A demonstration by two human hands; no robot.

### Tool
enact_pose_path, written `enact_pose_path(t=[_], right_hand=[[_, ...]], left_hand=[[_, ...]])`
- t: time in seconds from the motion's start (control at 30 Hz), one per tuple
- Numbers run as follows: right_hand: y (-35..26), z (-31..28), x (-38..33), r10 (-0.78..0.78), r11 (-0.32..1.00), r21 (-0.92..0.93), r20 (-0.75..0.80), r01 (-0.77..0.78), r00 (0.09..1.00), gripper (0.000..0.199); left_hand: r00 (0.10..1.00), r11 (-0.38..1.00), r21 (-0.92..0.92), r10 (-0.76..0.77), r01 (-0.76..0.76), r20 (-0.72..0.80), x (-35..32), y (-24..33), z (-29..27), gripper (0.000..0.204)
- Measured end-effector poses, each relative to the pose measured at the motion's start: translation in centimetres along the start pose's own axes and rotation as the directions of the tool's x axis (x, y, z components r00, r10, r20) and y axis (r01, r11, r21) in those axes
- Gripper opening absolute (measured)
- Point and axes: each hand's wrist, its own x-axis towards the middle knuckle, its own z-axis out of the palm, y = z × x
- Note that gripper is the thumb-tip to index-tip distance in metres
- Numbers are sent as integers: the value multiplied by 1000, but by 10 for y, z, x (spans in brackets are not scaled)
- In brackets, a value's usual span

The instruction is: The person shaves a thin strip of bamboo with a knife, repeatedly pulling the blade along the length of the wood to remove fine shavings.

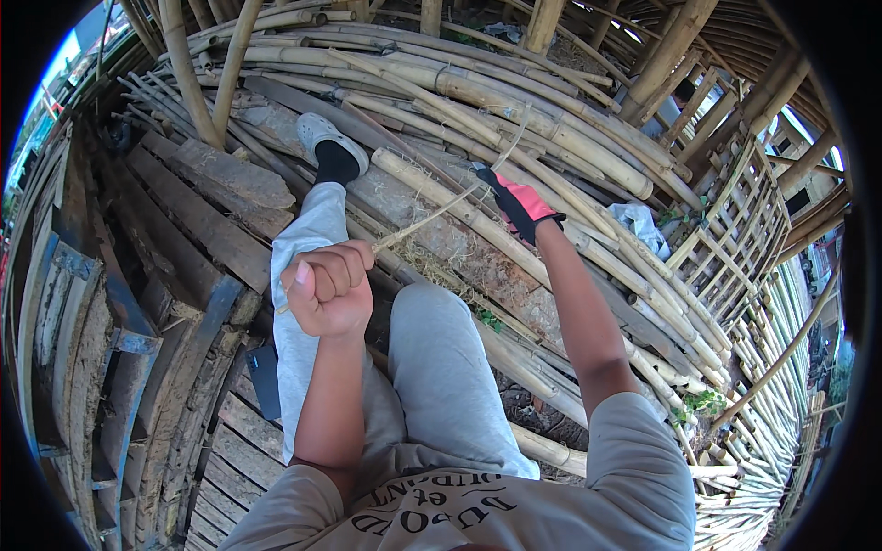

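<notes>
My bare left hand (329, 286) is closed in a fist above my left thigh. It grips one end of a thin, pale bamboo strip (424, 223), and a short bit pokes out below the fist. The strip runs up and right to my right hand (521, 204), which wears a red and black glove. The gloved fingers are closed at the strip, whose far end curves up beyond them. At those fingertips a small grey tip shows, perhaps a blade; too little of it is visible to name. Fine shavings (441, 266) lie on the ground beneath the strip.
Long bamboo poles (551, 138) lie piled ahead and to the right. Weathered boards (197, 211) and blue-edged wooden frames (129, 340) are stacked at the left. Upright bamboo posts (190, 83) stand ahead. A bamboo lattice (740, 225) and a white plastic bag (640, 227) are at the right.
</notes>
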Motion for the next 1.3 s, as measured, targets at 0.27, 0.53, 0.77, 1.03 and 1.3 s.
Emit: enact_pose_path(t=[0.27, 0.53, 0.77, 1.03, 1.3], right_hand=[[7, 25, -11, 174, 944, 265, 105, -196, 979, 55], [-23, 55, -35, 83, 902, 367, 371, -228, 925, 57], [-35, 88, -66, 65, 906, 385, 279, -174, 958, 58], [-38, 128, -83, -230, 904, 413, 251, 111, 940, 34], [-42, 136, -90, -602, 794, -7, 128, 608, 788, 44]], left_hand=[[998, 999, 4, -43, 43, -35, -3, 0, -14, 50], [998, 999, 24, -35, 36, -60, -6, 2, -30, 48], [991, 997, 27, -64, 67, -116, -12, -1, -33, 48], [979, 998, 6, -63, 65, -196, -12, 1, -37, 49], [974, 999, -6, -35, 35, -224, -11, 2, -41, 49]])
